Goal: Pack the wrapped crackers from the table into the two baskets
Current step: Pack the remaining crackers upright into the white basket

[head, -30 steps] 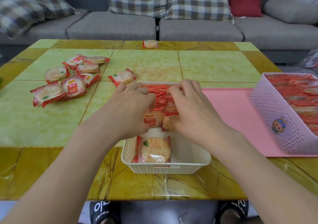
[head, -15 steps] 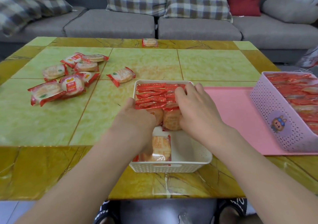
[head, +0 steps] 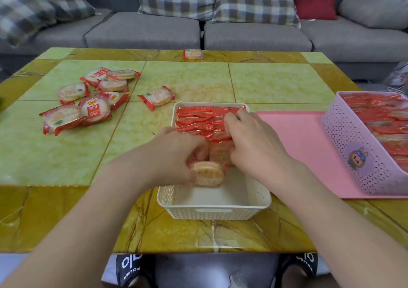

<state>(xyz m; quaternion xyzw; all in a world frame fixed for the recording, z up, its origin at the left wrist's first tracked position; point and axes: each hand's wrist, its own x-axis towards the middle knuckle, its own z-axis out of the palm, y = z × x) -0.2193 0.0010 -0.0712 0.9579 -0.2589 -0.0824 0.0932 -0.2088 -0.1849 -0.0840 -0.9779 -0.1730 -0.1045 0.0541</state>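
Observation:
A white basket point(head: 213, 211) stands at the table's near edge, its far half filled with upright red-wrapped crackers point(head: 198, 119). My left hand point(head: 174, 155) grips one wrapped cracker point(head: 207, 174), lifted on its edge above the basket's bare near half. My right hand point(head: 251, 141) presses against the standing row, fingers curled over the wrappers' tops. A purple basket point(head: 353, 153) packed with crackers sits at the right on a pink tray point(head: 304, 146). Several loose crackers point(head: 88, 102) lie on the table's left, one point(head: 157, 96) nearer the white basket and one point(head: 193, 54) at the far edge.
The table point(head: 198, 82) has green and yellow marble tiles. A grey sofa point(head: 143, 31) with checked pillows runs behind it. My black slippers point(head: 130, 265) show under the near edge.
My left hand has picked the flat cracker up from the basket's near floor and turned it on edge. The right hand stays against the row of crackers.

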